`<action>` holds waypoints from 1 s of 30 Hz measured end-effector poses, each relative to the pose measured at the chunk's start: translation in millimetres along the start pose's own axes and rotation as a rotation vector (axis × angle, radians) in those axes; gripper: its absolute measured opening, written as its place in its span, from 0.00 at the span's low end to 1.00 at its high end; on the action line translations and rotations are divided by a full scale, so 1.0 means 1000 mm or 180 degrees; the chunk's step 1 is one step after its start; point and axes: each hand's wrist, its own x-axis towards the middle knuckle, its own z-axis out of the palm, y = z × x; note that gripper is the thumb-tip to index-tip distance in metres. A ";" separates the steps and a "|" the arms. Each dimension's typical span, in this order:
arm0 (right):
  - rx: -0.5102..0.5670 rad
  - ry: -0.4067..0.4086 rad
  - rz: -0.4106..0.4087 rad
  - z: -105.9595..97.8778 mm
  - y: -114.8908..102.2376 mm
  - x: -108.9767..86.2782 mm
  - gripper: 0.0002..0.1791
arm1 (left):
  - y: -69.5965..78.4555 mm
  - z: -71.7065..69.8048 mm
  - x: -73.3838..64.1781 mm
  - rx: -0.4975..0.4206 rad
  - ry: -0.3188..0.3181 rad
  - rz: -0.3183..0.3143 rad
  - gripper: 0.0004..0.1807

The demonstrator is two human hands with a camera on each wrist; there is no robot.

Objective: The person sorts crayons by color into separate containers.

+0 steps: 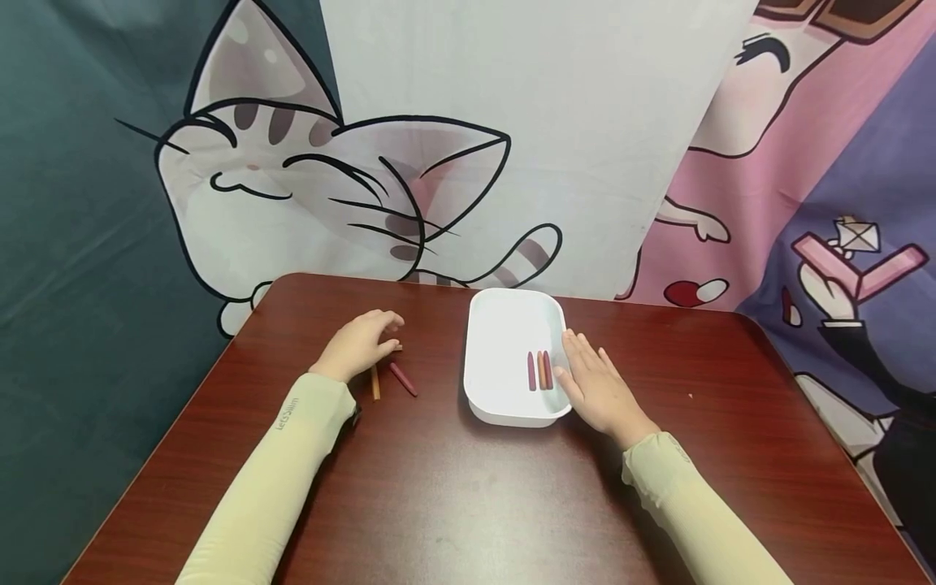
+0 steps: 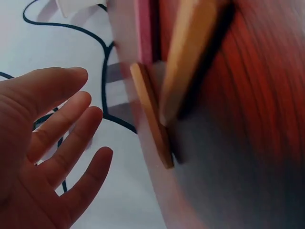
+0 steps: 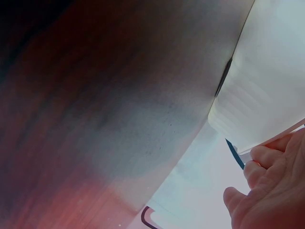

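Observation:
My left hand (image 1: pixel 360 345) hovers over the left part of the table with its fingers loosely bent and nothing between them. Close by lie a dark pink crayon-like stick (image 1: pixel 403 379) and an orange one (image 1: pixel 376 383). A second orange stick (image 2: pixel 151 114) shows in the left wrist view, mostly hidden by the fingers in the head view. At the white tray (image 1: pixel 504 406), my right hand (image 1: pixel 601 390) rests against the right rim, fingers straight. Inside the tray lie a pink stick (image 1: pixel 531 371), an orange stick (image 1: pixel 541 370) and a dark red stick (image 1: pixel 548 370) side by side.
The brown wooden table (image 1: pixel 439 504) carries everything. Its far edge meets a cloth backdrop (image 1: pixel 585 122) printed with cartoon figures. A tiny pale speck (image 1: pixel 691 396) lies on the table to the right of the tray.

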 end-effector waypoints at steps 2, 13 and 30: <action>-0.0001 -0.0002 0.0014 0.000 0.000 -0.001 0.39 | -0.004 0.001 0.002 0.0065 -0.0072 -0.0021 0.19; 0.0022 -0.0016 0.0021 0.001 0.001 0.000 0.39 | -0.021 0.004 0.007 0.0376 -0.0484 -0.0125 0.14; 0.0007 0.0022 0.0002 0.001 0.001 0.000 0.39 | -0.021 0.012 0.010 0.0354 -0.0361 0.0114 0.04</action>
